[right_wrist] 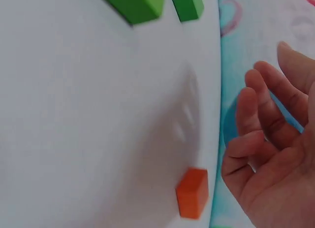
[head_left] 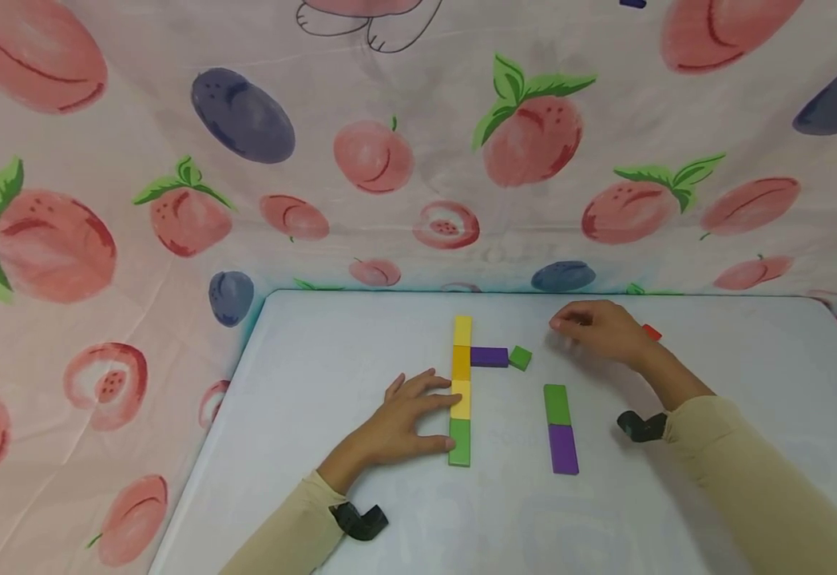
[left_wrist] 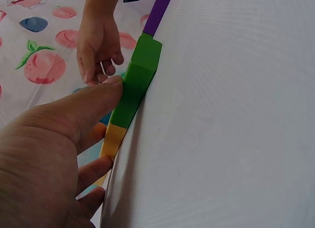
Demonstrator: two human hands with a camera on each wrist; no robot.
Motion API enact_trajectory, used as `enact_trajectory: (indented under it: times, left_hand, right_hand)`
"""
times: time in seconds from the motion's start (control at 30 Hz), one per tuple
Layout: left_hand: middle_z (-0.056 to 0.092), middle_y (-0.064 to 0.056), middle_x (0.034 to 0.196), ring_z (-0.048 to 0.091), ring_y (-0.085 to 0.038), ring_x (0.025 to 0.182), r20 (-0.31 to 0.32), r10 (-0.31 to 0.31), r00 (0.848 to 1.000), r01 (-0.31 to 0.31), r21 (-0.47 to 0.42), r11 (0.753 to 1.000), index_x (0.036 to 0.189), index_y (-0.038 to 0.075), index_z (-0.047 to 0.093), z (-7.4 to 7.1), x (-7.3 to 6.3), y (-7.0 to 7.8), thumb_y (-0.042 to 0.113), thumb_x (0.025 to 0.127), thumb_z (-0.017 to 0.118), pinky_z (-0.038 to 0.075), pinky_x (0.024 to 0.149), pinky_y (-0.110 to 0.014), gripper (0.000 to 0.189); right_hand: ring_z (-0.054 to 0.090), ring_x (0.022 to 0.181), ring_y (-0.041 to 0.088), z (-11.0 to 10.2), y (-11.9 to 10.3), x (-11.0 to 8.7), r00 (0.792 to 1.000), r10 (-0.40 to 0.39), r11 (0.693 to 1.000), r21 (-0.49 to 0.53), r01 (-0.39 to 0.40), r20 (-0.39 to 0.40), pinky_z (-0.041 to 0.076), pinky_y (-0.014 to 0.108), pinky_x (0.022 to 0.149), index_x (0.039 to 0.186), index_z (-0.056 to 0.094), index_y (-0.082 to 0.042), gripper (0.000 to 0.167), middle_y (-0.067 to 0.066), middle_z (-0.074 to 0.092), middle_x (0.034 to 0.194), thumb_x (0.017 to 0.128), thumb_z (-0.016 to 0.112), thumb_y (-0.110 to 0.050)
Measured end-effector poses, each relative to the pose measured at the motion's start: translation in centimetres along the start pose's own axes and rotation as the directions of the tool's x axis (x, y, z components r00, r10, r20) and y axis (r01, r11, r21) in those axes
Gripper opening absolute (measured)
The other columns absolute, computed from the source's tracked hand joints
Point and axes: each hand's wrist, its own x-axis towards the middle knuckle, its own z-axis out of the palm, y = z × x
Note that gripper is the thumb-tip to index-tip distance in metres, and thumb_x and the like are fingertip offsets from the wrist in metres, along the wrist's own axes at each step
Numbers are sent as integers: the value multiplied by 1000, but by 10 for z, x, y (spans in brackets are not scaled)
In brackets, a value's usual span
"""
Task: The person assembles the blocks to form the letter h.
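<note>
A column of blocks lies on the white tabletop in the head view: a pale yellow block (head_left: 463, 329), an orange-yellow block (head_left: 461, 362), another yellow block (head_left: 459, 409) and a green block (head_left: 460, 444) nearest me. My left hand (head_left: 407, 419) rests beside this column, its spread fingertips on the yellow block and its thumb at the green one. From the column a purple block (head_left: 489, 357) runs right to a small, turned green block (head_left: 521, 358). My right hand (head_left: 601, 329) hovers right of that green block, fingers loosely bent, holding nothing. Near its wrist lies a red-orange block (right_wrist: 193, 193).
Right of the column, another green block (head_left: 557, 405) and a purple block (head_left: 564, 449) lie end to end. A fruit-print cloth (head_left: 382, 80) hangs behind the tabletop (head_left: 505, 519) and along its left side. Black straps (head_left: 359, 521) show at both sleeves.
</note>
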Motion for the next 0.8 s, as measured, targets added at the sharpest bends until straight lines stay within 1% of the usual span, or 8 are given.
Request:
enact_trajectory:
  times: [0.1,0.23,0.33,0.47,0.57,0.67,0.73,0.8]
  left_hand:
    - [46,3,156,21,-21,158,0,-1,1000,1,-4,1000,145,30,59,0,0,0,48,89,75,2,127,-60,61]
    - [45,3,156,21,-21,158,2,-2,1000,2,-6,1000,145,30,59,0,0,0,48,89,75,2,127,-59,61]
    - [45,3,156,21,-21,158,3,-2,1000,2,-6,1000,145,30,58,0,0,0,48,89,75,2,127,-59,62]
    - [45,4,156,21,-22,158,3,-1,1000,1,-6,1000,146,30,58,0,0,0,49,89,75,2,127,-60,62]
    - [45,4,156,20,-22,158,6,-3,1000,3,-6,1000,146,31,57,0,0,0,49,89,75,1,127,-59,63]
    - [44,5,156,20,-21,158,7,-5,1000,5,-4,1000,146,32,57,0,0,0,49,89,75,1,127,-59,63]
    - [45,5,156,20,-21,158,5,-5,1000,5,-4,1000,146,32,57,0,0,0,48,89,75,1,127,-59,63]
    - [45,5,156,20,-21,158,0,0,1000,0,-4,1000,146,31,57,0,0,0,48,89,75,2,127,-60,63]
  right_hand:
    - [65,89,26,-9,4,-4,998,-2,999,-32,0,-59,51,31,70,120,72,-14,38,9,72,103,100,63,-45]
    - [64,96,29,-18,17,-9,991,-14,995,-97,1,-130,52,34,73,120,72,-13,40,11,73,108,100,64,-46]
    - [62,108,32,-22,30,-12,988,-21,989,-150,-2,-156,55,44,85,122,72,-10,43,14,72,115,99,65,-46]
    - [59,113,41,-27,47,-13,988,-24,981,-196,-6,-151,51,59,92,124,71,-6,45,20,70,119,98,67,-42]
    - [61,110,41,-30,56,-15,989,-19,972,-235,-17,-147,52,59,89,123,72,-5,45,21,71,118,97,68,-42]
    - [63,102,38,-32,62,-17,991,11,964,-262,-46,-131,54,52,75,122,73,-4,49,20,72,113,95,69,-44]
    - [64,98,36,-32,65,-17,992,38,959,-274,-70,-121,52,49,68,123,73,-4,53,19,72,109,93,71,-48]
    - [63,97,35,-32,67,-18,991,67,956,-276,-96,-112,47,49,66,124,72,-5,59,18,71,105,91,72,-53]
